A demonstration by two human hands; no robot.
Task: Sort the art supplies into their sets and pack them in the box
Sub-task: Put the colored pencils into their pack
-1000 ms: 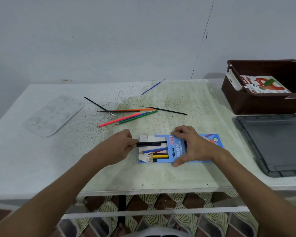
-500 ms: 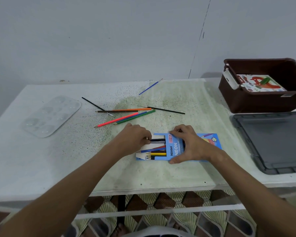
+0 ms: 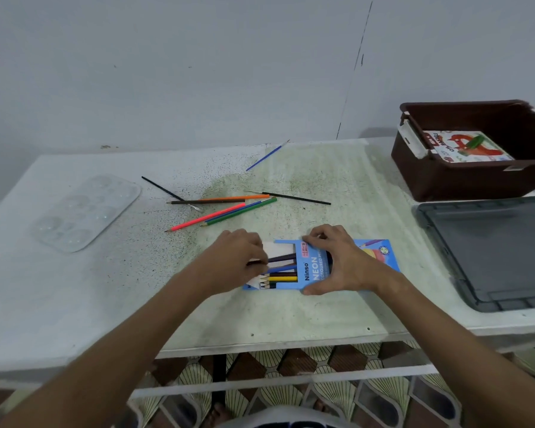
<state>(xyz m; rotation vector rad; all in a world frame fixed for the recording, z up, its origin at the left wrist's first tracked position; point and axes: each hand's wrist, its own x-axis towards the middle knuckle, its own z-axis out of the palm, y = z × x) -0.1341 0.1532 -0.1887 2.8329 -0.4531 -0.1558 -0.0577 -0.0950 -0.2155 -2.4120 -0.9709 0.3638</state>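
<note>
A blue coloured-pencil pack (image 3: 314, 270) lies flat on the table's near middle, its left end open and showing several pencil tips. My right hand (image 3: 342, 264) grips the pack, fingers on its far edge and thumb on its near edge. My left hand (image 3: 238, 261) pinches the end of a dark pencil (image 3: 283, 258) that lies partly inside the open end. Loose pencils lie further back: orange (image 3: 238, 198), pink (image 3: 207, 216) and green (image 3: 244, 210). The brown box (image 3: 464, 183) stands at the far right with an oil-pastel pack (image 3: 467, 146) inside.
A clear paint palette (image 3: 87, 211) lies at the left. Thin brushes lie about the back: a black brush (image 3: 162, 188), a blue brush (image 3: 266, 156) and another black brush (image 3: 297, 198). A grey lid (image 3: 491, 251) lies flat at the right, in front of the brown box.
My left hand has moved right and slid the dark pencil deeper into the pack's open end. My right hand has kept its hold on the pack.
</note>
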